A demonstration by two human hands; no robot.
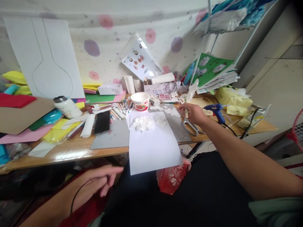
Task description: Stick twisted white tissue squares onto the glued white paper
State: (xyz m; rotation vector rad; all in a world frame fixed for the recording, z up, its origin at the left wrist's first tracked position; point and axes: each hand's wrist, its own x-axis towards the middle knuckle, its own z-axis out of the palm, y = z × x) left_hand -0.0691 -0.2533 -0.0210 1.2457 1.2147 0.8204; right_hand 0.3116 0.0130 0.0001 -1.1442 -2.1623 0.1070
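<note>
My right hand [194, 114] is above the right side of the desk. Its fingers pinch a narrow, pale stick with greenish markings [186, 105], held upright. Grey-handled scissors [190, 127] lie just below that hand. Lower left, in front of the desk edge, my left hand [97, 181] holds nothing, its index finger stretched out and the other fingers loosely bent. Between the hands, a white paper sheet [151, 151] hangs over the front edge. On it rests a heap of crumpled white paper bits [143, 123] with a flat white piece [161, 122] beside it.
A white paper tub [140, 102] stands behind the heap. Left are markers [119, 110], a dark phone [102, 122] and a white bottle [67, 107]. A blue glue gun [217, 110] with a cable lies right. A red plastic bag [172, 178] hangs below the sheet.
</note>
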